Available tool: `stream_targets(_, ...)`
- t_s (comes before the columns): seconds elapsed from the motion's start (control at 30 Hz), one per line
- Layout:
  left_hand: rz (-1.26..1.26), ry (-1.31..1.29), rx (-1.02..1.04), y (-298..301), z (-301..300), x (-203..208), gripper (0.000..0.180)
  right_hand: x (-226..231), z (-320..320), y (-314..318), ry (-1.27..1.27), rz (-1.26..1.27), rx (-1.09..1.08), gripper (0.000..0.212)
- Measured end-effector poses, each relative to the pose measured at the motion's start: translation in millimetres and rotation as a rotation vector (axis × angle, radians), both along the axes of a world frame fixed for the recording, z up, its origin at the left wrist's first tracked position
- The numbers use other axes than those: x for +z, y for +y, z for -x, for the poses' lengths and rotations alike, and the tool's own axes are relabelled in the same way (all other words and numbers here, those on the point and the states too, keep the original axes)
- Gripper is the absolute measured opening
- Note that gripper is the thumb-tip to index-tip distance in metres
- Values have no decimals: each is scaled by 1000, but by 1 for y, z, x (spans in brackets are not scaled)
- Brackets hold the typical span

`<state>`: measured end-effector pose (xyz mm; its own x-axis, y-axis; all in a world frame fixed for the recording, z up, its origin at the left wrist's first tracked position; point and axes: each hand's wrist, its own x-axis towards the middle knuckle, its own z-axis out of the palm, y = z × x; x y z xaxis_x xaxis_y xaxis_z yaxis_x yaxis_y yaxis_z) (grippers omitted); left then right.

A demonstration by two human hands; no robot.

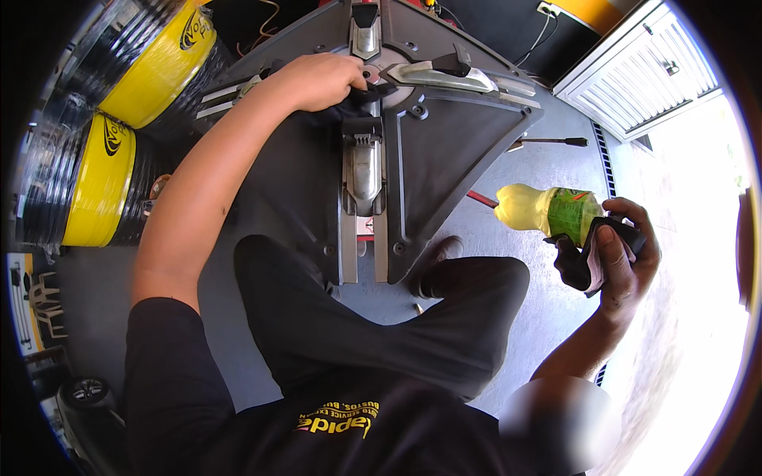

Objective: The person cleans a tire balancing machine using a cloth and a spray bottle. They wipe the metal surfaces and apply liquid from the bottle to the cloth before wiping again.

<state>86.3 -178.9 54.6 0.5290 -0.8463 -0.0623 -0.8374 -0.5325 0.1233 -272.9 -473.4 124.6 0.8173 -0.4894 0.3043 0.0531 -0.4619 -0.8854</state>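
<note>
My left hand (329,83) reaches to the middle of a dark turntable (452,143) with metal clamps, which looks like a tire changer's. Its fingers are closed on a black cloth (371,100) pressed near the round hub; part of the cloth is hidden beneath the hand. Off to the right, away from the machine, my right hand (631,262) grips a clear plastic bottle (524,208) of pale yellow liquid with a green label. The bottle lies tilted nearly sideways. A dark, crumpled rag (578,266) is bunched in the same hand. One metal clamp (365,170) points toward me, another (444,77) to the right.
Plastic-wrapped black stacks with yellow bands (99,182) stand at the left. A red bar (482,198) and a black-tipped rod (563,142) stick out right of the turntable. A white louvered door (635,75) is at the far right. My knees are close to the machine's near edge.
</note>
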Motion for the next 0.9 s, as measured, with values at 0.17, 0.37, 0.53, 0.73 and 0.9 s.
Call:
stream_targets(0.17, 683, 178, 331, 77, 6, -14, 39, 8, 1, 13, 8, -27, 31, 37)
stream_targets(0.37, 1310, 938, 549, 141, 50, -31, 40, 13, 1, 30, 41, -6, 79, 35)
stream_targets(0.53, 1406, 985, 570, 159, 73, -20, 37, 23, 2, 52, 36, -23, 95, 37)
stream_targets(0.73, 1417, 1005, 566, 163, 71, -30, 37, 28, 12, 59, 53, -7, 81, 39)
stream_targets(0.9, 1347, 820, 584, 137, 53, -29, 37, 24, 15, 50, 79, 9, 42, 38)
